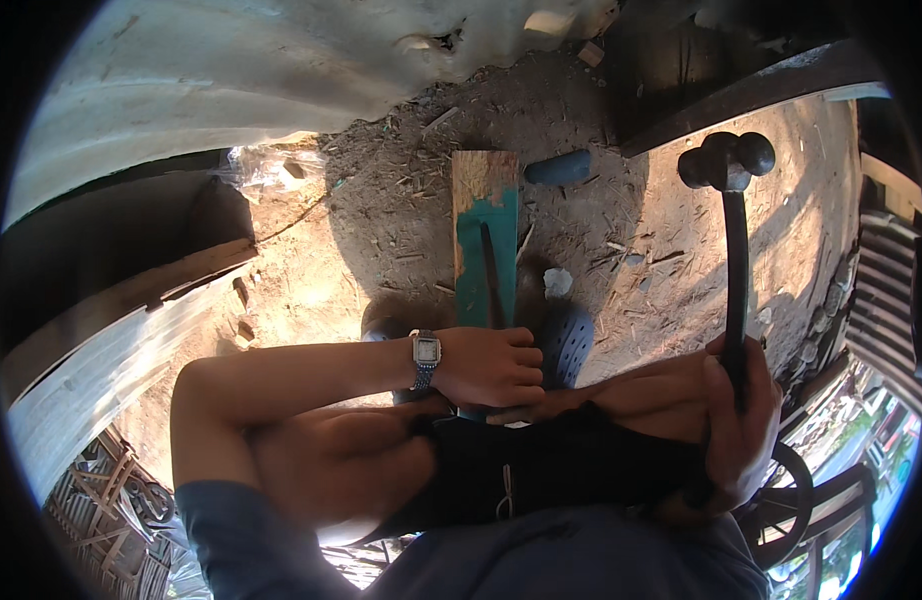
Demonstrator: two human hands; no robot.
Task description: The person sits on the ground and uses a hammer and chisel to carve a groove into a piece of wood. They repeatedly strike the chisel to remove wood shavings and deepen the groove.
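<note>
My right hand (743, 400) is wrapped round the dark handle of a ball-peen hammer (726, 165), held upright at the right with its head raised. At the middle, my left hand (491, 370) is closed round a long, narrow dark metal tool (492, 275). The tool's tapered far end lies over a wooden board (471, 290) with worn green paint and bare wood at its far end. My left hand hides the near part of the tool, so its exact kind does not show. A wristwatch (426, 352) sits on my left wrist.
My blue perforated clog (568, 345) stands right of the board. Beyond it lie a white scrap (557, 283) and a blue cylindrical piece (558, 168). Wood chips litter the dirt ground (401, 220). A metal sheet (231, 70) and a dark beam (741, 95) bound the far side.
</note>
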